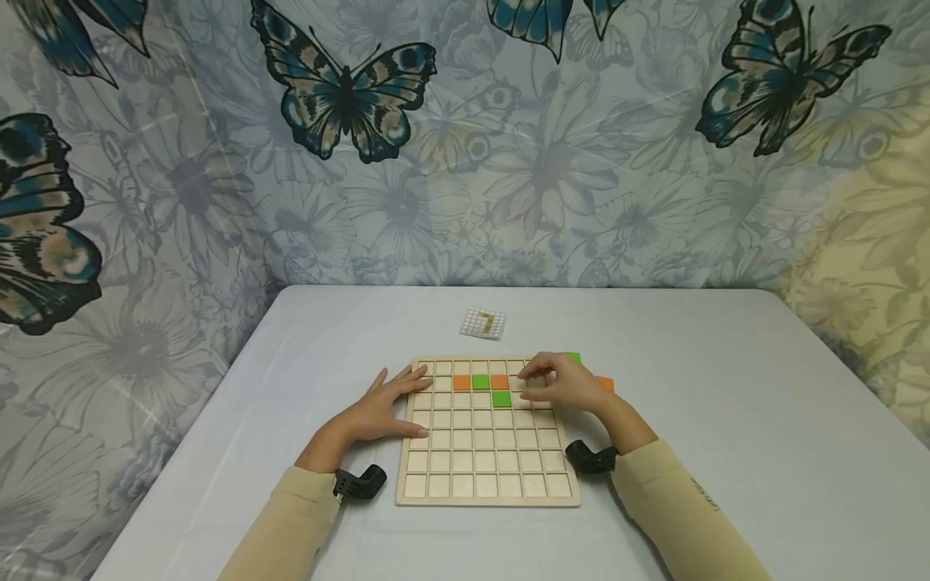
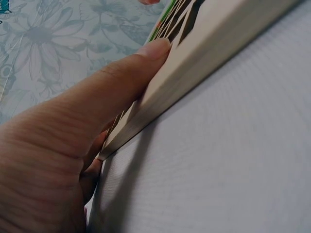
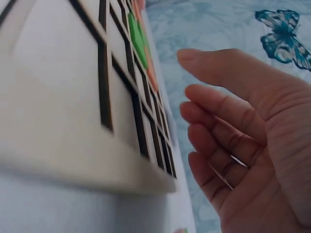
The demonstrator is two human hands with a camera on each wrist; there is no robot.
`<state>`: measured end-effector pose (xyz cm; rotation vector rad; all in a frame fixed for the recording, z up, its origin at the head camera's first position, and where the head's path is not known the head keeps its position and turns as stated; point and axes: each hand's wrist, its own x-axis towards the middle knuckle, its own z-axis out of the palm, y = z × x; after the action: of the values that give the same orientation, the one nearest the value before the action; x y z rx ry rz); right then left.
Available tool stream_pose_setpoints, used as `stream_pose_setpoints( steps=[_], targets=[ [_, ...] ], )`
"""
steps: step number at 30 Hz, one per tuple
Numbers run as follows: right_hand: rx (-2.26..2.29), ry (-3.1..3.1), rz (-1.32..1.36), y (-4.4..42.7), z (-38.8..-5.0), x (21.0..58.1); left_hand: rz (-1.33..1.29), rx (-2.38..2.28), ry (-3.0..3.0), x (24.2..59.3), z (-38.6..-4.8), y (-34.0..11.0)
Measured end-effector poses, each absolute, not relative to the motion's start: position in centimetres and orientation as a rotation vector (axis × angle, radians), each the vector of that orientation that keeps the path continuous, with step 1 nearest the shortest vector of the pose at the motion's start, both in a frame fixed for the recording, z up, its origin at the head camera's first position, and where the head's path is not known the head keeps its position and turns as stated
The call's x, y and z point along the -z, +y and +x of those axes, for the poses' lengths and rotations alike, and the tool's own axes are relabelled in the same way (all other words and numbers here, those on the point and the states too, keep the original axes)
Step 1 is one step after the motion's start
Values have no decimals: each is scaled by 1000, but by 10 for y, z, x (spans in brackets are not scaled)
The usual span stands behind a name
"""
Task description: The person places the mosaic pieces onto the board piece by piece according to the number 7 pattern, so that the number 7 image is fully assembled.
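A wooden grid board (image 1: pixel 488 497) lies on the white table, with orange tiles (image 1: pixel 462 382) and green tiles (image 1: pixel 501 399) in several upper cells. My left hand (image 1: pixel 374 413) rests on the board's left edge, fingers spread; in the left wrist view its thumb (image 2: pixel 121 80) presses on the wooden rim (image 2: pixel 194 58). Over the upper right cells hovers my right hand (image 1: pixel 570 386), fingers slightly bent. In the right wrist view that hand (image 3: pixel 252 126) has a gap between thumb and fingers and holds nothing, beside the board (image 3: pixel 87 170).
Behind the board lies a small card (image 1: pixel 483 323) with a printed grid pattern. A green piece (image 1: pixel 573 357) and an orange piece (image 1: pixel 605 383) show past the right hand, partly hidden by it. A butterfly-patterned cloth (image 1: pixel 465 202) hangs behind the table (image 1: pixel 726 363).
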<state>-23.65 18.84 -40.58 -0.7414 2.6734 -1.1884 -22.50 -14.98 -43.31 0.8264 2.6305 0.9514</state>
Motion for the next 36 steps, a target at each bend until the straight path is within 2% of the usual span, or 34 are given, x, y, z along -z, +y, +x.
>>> stream_pose_setpoints(
  steps=[18,36],
  targets=[
    [1130,2853,-574,236,-239,408,841,-954,2622,433,-226,-150],
    [1082,2929,-482,250,-243,413,848,-954,2626,436,-228,-152]
  ],
)
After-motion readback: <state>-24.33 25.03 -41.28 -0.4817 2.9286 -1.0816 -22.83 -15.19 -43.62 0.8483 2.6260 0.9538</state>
